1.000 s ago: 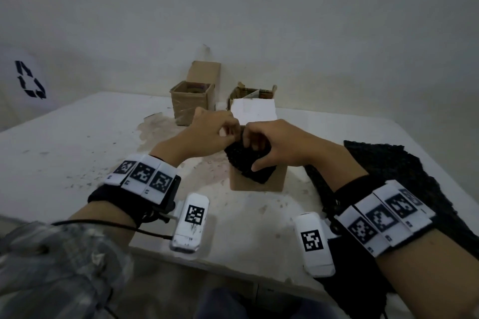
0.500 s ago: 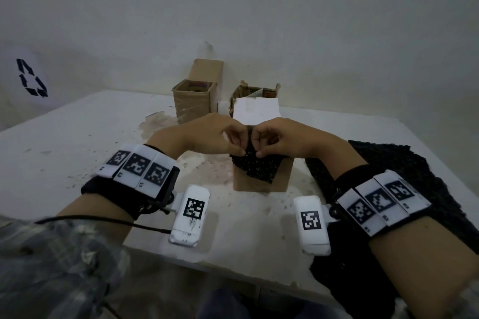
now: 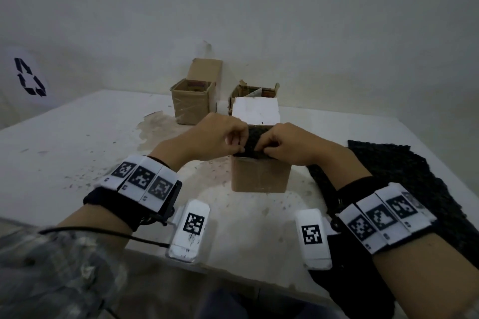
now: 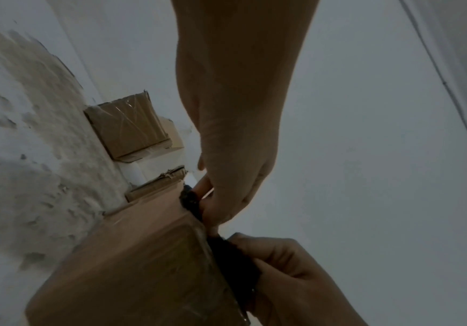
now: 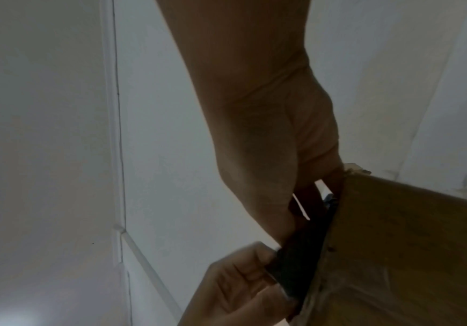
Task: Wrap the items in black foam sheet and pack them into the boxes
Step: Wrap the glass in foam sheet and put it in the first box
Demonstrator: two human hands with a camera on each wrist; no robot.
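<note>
Bundle (image 3: 255,144) in black foam has gone down from above the box (image 3: 260,175) into its open mouth – left hand (image 3: 220,138) and right hand (image 3: 283,144) both pinch its top, so packing is almost done.

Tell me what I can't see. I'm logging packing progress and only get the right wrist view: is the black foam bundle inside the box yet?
Observer: Not fully. In the head view the foam bundle sits in the mouth of the near box, its top above the rim. The left hand and right hand each pinch it.
Operator: Is a flap in the way?
Observer: No, the white flap stands open behind the bundle.
Operator: Any other boxes?
Observer: Yes, a left back box and a right back box, both open, stand farther back.
</note>
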